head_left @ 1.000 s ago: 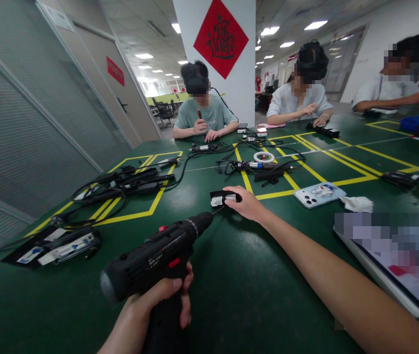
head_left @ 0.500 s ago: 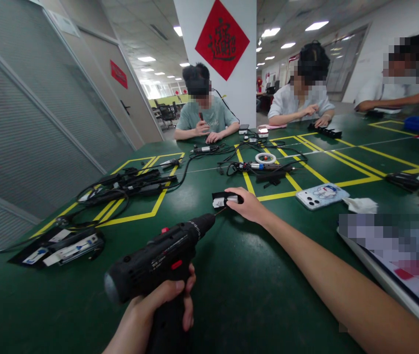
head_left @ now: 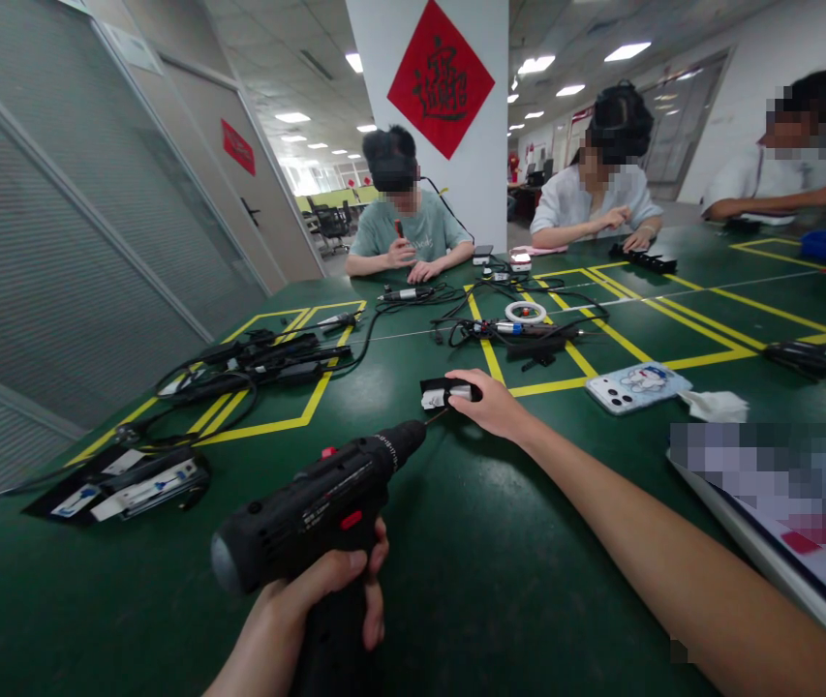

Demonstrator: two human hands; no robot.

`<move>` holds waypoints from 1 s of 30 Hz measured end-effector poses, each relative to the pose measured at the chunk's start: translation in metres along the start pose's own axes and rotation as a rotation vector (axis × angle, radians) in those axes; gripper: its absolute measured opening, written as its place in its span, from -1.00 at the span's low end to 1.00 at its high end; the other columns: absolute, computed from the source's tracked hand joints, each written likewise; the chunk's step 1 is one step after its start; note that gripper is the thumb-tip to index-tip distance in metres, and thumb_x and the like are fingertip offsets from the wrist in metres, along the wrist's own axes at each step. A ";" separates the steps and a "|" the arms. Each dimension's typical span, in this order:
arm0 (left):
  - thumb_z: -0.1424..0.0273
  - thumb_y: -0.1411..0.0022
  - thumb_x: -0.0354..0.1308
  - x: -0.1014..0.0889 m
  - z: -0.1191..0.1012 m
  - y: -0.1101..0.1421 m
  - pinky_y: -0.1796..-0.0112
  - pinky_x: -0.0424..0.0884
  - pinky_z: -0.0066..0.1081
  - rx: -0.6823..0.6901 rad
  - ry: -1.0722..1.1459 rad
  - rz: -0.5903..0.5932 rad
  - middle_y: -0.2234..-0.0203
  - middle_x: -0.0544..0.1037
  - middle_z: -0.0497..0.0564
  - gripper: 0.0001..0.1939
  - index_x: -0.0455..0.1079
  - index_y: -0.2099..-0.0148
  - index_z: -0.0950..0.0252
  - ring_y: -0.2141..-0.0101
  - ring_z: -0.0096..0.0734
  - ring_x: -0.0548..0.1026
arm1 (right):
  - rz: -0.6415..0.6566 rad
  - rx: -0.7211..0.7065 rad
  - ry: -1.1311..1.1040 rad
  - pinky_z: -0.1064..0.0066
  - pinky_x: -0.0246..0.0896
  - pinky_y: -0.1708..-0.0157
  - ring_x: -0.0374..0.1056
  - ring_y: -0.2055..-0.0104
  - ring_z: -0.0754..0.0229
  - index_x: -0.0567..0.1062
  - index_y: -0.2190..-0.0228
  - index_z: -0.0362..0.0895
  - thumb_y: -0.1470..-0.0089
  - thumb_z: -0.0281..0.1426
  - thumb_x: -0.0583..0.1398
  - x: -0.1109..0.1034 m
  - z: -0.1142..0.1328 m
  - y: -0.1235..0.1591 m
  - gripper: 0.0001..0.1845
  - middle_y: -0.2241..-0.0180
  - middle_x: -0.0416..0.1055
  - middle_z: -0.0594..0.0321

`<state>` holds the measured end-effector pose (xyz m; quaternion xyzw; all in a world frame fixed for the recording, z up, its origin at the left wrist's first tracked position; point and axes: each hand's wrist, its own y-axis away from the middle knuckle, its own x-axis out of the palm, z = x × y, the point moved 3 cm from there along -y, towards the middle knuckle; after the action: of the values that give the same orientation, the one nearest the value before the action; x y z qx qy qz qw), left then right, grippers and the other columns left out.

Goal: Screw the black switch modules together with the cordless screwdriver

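Note:
My left hand (head_left: 303, 610) is wrapped round the grip of a black cordless drill (head_left: 315, 508), which points away from me across the green table (head_left: 500, 571). The drill's thin bit reaches a small black and white part (head_left: 443, 392) lying on the table. My right hand (head_left: 492, 405) is stretched out with its fingers closed on that part, holding it down. The bit's tip is too small to see clearly.
A phone in a cartoon case (head_left: 634, 385) and a crumpled tissue (head_left: 718, 404) lie right of my hand. Black tools and cables (head_left: 260, 358) fill yellow-taped boxes at the left; packaged parts (head_left: 126, 481) lie nearer. A roll of tape (head_left: 525, 312) sits mid-table. Three people sit at the far side.
The view has crept slightly right and up; the drill and both hands keep the same pose against the small part.

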<state>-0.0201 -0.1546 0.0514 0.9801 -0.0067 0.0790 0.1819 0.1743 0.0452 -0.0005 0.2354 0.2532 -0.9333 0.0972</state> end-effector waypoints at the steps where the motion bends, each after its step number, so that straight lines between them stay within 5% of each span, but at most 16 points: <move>1: 0.36 -0.08 0.04 0.000 0.000 0.000 0.59 0.36 -0.26 -0.003 -0.003 -0.002 0.52 0.39 -0.04 -0.78 0.28 0.20 0.33 0.73 -0.38 0.35 | -0.001 -0.002 -0.002 0.35 0.19 0.08 0.33 0.13 0.21 0.40 0.02 -0.06 0.00 -0.37 0.17 0.000 0.000 0.000 -0.56 0.11 0.36 0.19; 30: 0.34 -0.08 0.06 0.000 -0.002 -0.001 0.58 0.37 -0.26 0.002 -0.028 0.004 0.54 0.38 -0.06 -0.79 0.28 0.21 0.31 0.72 -0.37 0.36 | -0.009 0.008 -0.003 0.35 0.20 0.12 0.33 0.16 0.21 0.41 0.03 -0.05 0.01 -0.37 0.19 -0.001 -0.001 -0.001 -0.56 0.13 0.37 0.20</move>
<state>-0.0208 -0.1530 0.0532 0.9813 -0.0111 0.0654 0.1808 0.1753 0.0463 -0.0002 0.2334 0.2506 -0.9350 0.0923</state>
